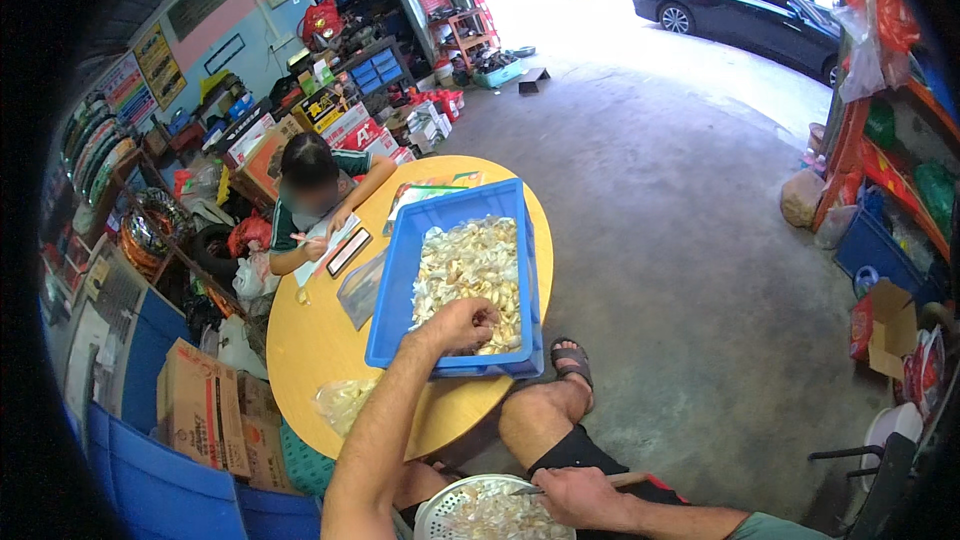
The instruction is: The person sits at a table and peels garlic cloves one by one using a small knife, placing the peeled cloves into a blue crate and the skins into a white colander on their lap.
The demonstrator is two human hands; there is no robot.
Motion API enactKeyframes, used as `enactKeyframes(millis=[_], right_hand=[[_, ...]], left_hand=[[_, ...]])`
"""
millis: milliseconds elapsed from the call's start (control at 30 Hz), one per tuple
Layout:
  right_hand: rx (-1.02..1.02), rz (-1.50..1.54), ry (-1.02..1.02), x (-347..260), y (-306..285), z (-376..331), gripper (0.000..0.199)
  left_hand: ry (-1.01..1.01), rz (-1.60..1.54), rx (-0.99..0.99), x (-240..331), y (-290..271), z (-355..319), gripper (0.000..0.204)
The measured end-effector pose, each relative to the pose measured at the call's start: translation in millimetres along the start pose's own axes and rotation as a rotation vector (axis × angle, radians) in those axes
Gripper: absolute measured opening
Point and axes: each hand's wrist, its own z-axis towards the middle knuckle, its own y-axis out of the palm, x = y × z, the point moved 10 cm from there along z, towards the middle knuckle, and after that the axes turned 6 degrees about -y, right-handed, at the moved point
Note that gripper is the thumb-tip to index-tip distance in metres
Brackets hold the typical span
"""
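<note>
A blue plastic crate [400,285] full of pale garlic cloves [470,265] sits on a round yellow table [320,340]. My left hand [462,324] reaches into the crate's near end, fingers curled around cloves. My right hand [572,493] rests low by my lap, closed on a small knife with a wooden handle [625,480]. A white perforated bowl [490,512] of peeled pieces lies on my lap just left of that hand.
Another person [310,200] sits at the table's far side, writing on papers. A clear bag [342,402] of cloves lies on the table's near edge. Cardboard boxes [205,410] stand at left, shelves at right, a dark car [740,5] outside.
</note>
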Motion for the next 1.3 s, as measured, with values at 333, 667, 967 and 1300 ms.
enactKeyframes(millis=[333,667,967,1300], right_hand=[[-0.058,0.003,0.026,1,-1,1,0.026],[0.053,-0.012,-0.046,4,6,0,0.025],[0.086,-0.011,-0.047,6,-1,2,0.029],[0.051,-0.059,-0.038,4,3,4,0.027]], left_hand=[[-0.041,0.035,-0.236,2,26,-7,0.023],[-0.019,-0.148,0.016,-14,-6,-5,0.018],[0.041,-0.29,0.11,14,-24,-7,0.016],[0.079,-0.303,0.145,2,-24,-2,0.013]])
